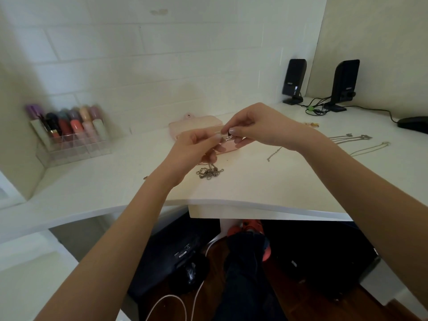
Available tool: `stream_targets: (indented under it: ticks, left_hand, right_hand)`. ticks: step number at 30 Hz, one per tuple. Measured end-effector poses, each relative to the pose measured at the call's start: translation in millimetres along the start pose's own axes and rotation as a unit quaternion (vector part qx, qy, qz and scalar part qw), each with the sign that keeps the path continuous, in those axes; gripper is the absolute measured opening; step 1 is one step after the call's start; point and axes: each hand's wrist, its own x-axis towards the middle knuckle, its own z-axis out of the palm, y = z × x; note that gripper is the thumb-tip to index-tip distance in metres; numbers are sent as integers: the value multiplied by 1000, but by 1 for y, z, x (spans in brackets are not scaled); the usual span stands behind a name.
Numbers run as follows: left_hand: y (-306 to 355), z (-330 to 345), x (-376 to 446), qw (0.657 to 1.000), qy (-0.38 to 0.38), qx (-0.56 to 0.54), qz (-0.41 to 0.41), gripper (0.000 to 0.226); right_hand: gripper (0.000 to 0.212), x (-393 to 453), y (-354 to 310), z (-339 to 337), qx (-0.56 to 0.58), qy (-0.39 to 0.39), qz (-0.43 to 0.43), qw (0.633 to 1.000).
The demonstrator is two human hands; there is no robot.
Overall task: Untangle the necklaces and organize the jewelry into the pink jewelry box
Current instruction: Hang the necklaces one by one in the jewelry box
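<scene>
Both hands are raised over the middle of the white desk [254,186]. My left hand [194,149] and my right hand [257,127] pinch a thin silver necklace [228,136] between their fingertips. The rest of its chain hangs down into a tangled silver pile [209,172] on the desk below my left hand. The pink jewelry box [196,125] lies open just behind my hands, partly hidden by them. Untangled chains [349,139] lie spread out to the right, and a short chain [274,154] lies under my right wrist.
A clear organizer with lipsticks [69,133] stands at the back left. Two black speakers [294,81] with cables stand at the back right, a black mouse [414,123] beside them. A small gold piece [311,124] lies near the speakers. The desk edge runs below my forearms.
</scene>
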Motion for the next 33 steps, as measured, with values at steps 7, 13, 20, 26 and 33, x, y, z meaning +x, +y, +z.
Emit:
stream_targets:
  ticks: [7,13,20,26,33]
  left_hand:
    - [-2,4,-2,999,10,36,19,6]
    - [-1,9,-3,1000,-19,19,12,11]
    - [-1,13,-3,999,-40,12,-33,10]
    - [-11,11,-9,994,-67,40,-71,5]
    - [-18,6,-10,995,-58,33,-76,11]
  right_hand:
    - [16,-2,1,-1,41,10,14,999]
    - [18,-3,-2,2,52,29,15,998]
    - [20,-5,-6,5,92,95,1,991]
    - [15,-6,-7,-6,158,151,6,976]
    - [17,-10,-4,-15,170,162,17,972]
